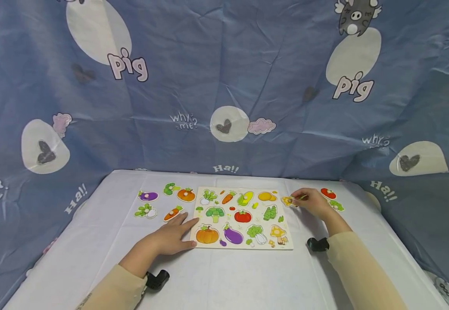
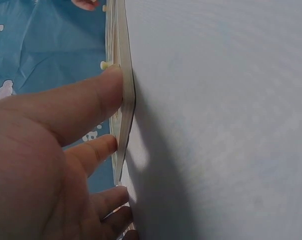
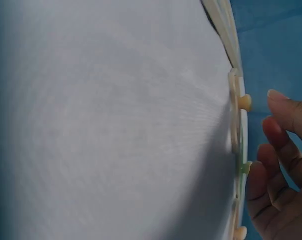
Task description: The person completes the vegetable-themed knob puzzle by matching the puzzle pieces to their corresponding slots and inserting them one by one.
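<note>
A puzzle board (image 1: 224, 247) printed with vegetables lies on the white table. My left hand (image 1: 173, 236) rests at its left edge with fingers spread; in the left wrist view the thumb (image 2: 103, 92) touches the board's side. My right hand (image 1: 314, 203) is just past the right edge, over a yellow mushroom piece (image 1: 286, 201) and a partly covered yellow-green piece (image 1: 304, 197). From the right wrist, its fingers (image 3: 293, 112) are loosely bent beside a yellow-orange knob (image 3: 245, 102), with a gap between. Below that, a green knob (image 3: 246, 167) stands by the other fingertips.
Left of the board lie an eggplant piece (image 1: 148, 196), a broccoli piece (image 1: 171, 188), a pumpkin piece (image 1: 186, 195), a white radish piece (image 1: 145, 211) and a carrot piece (image 1: 173, 213). A tomato piece (image 1: 328, 193) and a leafy green piece (image 1: 336, 206) lie right. A blue printed cloth (image 1: 224, 155) hangs behind.
</note>
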Motion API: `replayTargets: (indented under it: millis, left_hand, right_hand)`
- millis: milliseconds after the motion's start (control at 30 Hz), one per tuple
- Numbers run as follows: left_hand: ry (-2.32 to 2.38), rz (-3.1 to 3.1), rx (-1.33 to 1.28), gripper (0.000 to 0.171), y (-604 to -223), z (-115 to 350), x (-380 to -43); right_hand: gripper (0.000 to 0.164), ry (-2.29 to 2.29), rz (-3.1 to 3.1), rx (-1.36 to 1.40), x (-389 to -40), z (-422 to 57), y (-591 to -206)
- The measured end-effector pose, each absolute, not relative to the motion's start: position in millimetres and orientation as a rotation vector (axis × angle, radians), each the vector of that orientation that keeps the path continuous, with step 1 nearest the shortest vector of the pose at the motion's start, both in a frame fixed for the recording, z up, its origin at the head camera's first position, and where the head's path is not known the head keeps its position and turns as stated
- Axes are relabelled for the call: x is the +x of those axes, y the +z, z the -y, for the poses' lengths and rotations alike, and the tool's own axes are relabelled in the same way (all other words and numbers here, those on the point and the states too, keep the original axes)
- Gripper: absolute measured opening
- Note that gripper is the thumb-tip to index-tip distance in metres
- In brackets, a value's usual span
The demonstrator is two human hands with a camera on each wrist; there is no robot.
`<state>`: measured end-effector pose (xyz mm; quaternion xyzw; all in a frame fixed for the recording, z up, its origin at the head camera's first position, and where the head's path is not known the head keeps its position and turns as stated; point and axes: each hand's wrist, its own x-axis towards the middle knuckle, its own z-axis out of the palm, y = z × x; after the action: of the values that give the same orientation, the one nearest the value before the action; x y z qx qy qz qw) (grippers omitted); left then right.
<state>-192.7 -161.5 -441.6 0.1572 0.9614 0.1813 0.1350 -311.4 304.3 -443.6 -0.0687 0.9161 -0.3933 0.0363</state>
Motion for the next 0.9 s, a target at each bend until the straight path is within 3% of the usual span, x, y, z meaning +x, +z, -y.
replayTargets:
  millis: [900]
  left_hand:
    - [0.531, -2.783, 0.440, 0.073, -439.8, 161.1, -191.8]
  right_hand:
    - [0.013, -1.039, -2.763, -0.152, -328.9, -287.1, -448.2]
